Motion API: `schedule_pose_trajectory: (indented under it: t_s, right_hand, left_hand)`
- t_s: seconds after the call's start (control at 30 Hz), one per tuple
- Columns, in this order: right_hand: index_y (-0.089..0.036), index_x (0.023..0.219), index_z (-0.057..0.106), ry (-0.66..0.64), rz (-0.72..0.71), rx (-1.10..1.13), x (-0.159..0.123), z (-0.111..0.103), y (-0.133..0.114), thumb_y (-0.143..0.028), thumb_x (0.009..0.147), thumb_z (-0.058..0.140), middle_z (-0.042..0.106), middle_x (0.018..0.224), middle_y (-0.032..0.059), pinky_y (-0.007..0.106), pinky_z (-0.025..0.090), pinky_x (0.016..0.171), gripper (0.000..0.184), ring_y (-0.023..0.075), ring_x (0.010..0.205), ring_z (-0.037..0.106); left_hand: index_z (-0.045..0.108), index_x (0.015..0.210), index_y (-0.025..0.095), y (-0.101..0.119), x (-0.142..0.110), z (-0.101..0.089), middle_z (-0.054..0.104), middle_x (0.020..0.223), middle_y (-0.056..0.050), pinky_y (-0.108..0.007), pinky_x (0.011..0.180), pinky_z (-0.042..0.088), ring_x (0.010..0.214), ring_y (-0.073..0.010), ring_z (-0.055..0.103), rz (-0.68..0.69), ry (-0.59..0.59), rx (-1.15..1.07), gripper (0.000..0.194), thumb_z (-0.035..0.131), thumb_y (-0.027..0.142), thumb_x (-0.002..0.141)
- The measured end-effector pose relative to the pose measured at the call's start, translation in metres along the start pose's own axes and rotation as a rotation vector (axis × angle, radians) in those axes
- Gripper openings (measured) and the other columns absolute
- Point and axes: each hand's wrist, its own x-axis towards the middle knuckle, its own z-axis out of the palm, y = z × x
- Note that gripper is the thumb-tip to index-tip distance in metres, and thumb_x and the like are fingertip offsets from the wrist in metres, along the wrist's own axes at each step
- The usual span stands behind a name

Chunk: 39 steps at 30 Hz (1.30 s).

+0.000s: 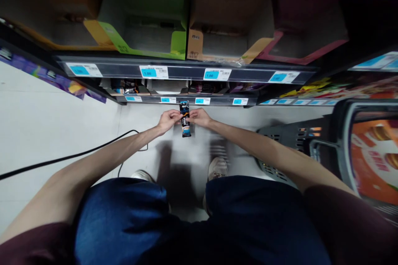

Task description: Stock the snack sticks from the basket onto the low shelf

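Observation:
Between my two hands is a slim black snack packet [185,128] with blue and orange print, upright in front of the lowest shelf. My left hand [169,119] pinches its left edge with thumb and fingers. On the opposite edge, my right hand [200,117] grips it the same way. Just beyond the packet runs the bottom shelf's price strip [182,100]. Boxes on that shelf hold dark packets [129,87] at the left and more dark packets [207,87] near the middle.
Open cardboard boxes, one of them green [178,45], stand on the shelf above. At my right is a grey shopping basket [287,130] beside an orange printed package [376,153]. A black cable [62,158] crosses the pale floor [46,132] on the left.

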Motion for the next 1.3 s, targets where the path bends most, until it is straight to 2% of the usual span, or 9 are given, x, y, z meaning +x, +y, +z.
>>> schedule_pose_trajectory:
  t_s: [0.27,0.43,0.53,0.73,1.0,1.07,1.17,1.23,1.3]
  right_hand:
    - [-0.012,0.078,0.066,-0.012,0.154,0.104,-0.008,0.003,-0.018,-0.019,0.08,0.074,0.068,0.071,0.0029,0.017,0.044,0.047,0.011,0.01,0.058,0.06]
    - [-0.013,0.076,0.063,0.036,0.16,0.106,-0.009,0.003,-0.021,-0.021,0.081,0.075,0.066,0.068,0.0019,0.017,0.044,0.047,0.016,0.0095,0.056,0.058]
    - [-0.013,0.078,0.062,0.035,0.149,0.106,-0.009,0.002,-0.02,-0.021,0.083,0.072,0.066,0.069,0.002,0.016,0.044,0.048,0.015,0.0091,0.058,0.059]
    - [-0.014,0.077,0.062,0.034,0.154,0.094,-0.005,0.004,-0.017,-0.023,0.082,0.075,0.067,0.071,0.0019,0.015,0.043,0.047,0.016,0.0093,0.059,0.06]
    - [-0.014,0.076,0.062,0.063,0.168,0.117,-0.004,0.005,-0.017,-0.016,0.085,0.07,0.066,0.069,0.0015,0.016,0.043,0.046,0.012,0.009,0.056,0.059]
    - [-0.014,0.078,0.062,0.08,0.175,0.128,-0.005,0.005,-0.017,-0.017,0.085,0.07,0.067,0.071,0.002,0.016,0.044,0.046,0.011,0.0088,0.056,0.059]
    - [-0.014,0.079,0.062,0.12,0.176,0.156,-0.005,0.006,-0.018,-0.019,0.085,0.072,0.068,0.073,0.002,0.016,0.045,0.046,0.013,0.008,0.056,0.06]
    - [-0.014,0.08,0.062,0.144,0.181,0.176,-0.004,0.006,-0.018,-0.021,0.085,0.072,0.068,0.074,0.0023,0.016,0.046,0.047,0.014,0.0079,0.056,0.06]
    - [-0.014,0.08,0.062,0.135,0.185,0.196,-0.004,0.006,-0.018,-0.024,0.082,0.076,0.069,0.075,0.0027,0.016,0.047,0.048,0.017,0.0083,0.057,0.06]
  left_hand:
    - [0.068,0.08,0.011,-0.004,0.003,-0.002,0.068,0.065,-0.003,-0.028,0.061,0.053,0.058,-0.0123,0.059,0.017,0.053,0.053,0.055,0.089,0.05,0.047]
    - [0.068,0.09,0.011,-0.007,0.007,-0.007,0.072,0.072,-0.005,-0.03,0.069,0.053,0.064,-0.0139,0.063,-0.018,-0.003,0.037,0.058,0.091,0.043,0.047]
    - [0.069,0.086,0.011,-0.009,0.01,-0.009,0.072,0.071,-0.005,-0.029,0.068,0.051,0.063,-0.0138,0.063,-0.028,-0.039,0.081,0.052,0.09,0.04,0.049]
    - [0.069,0.082,0.011,-0.014,0.012,-0.011,0.07,0.067,-0.004,-0.026,0.061,0.047,0.059,-0.012,0.06,0.018,-0.011,0.15,0.044,0.087,0.038,0.053]
    - [0.066,0.081,0.012,-0.013,0.013,-0.011,0.069,0.067,-0.003,-0.027,0.064,0.05,0.061,-0.0127,0.061,0.01,-0.005,0.116,0.05,0.09,0.043,0.049]
    - [0.065,0.085,0.012,-0.009,0.011,-0.011,0.069,0.068,-0.003,-0.029,0.068,0.051,0.063,-0.0132,0.062,-0.034,-0.049,0.083,0.055,0.09,0.044,0.049]
    - [0.064,0.09,0.012,-0.006,0.006,-0.012,0.068,0.068,-0.001,-0.031,0.072,0.053,0.065,-0.0129,0.063,-0.118,-0.191,0.102,0.056,0.091,0.041,0.05]
    - [0.065,0.087,0.012,-0.007,0.002,-0.014,0.066,0.065,0.001,-0.031,0.073,0.053,0.065,-0.0126,0.062,-0.155,-0.267,0.13,0.054,0.092,0.039,0.05]
    - [0.064,0.084,0.012,-0.01,0.0,-0.015,0.063,0.062,0.002,-0.031,0.072,0.054,0.065,-0.0125,0.062,-0.168,-0.282,0.137,0.052,0.092,0.039,0.048]
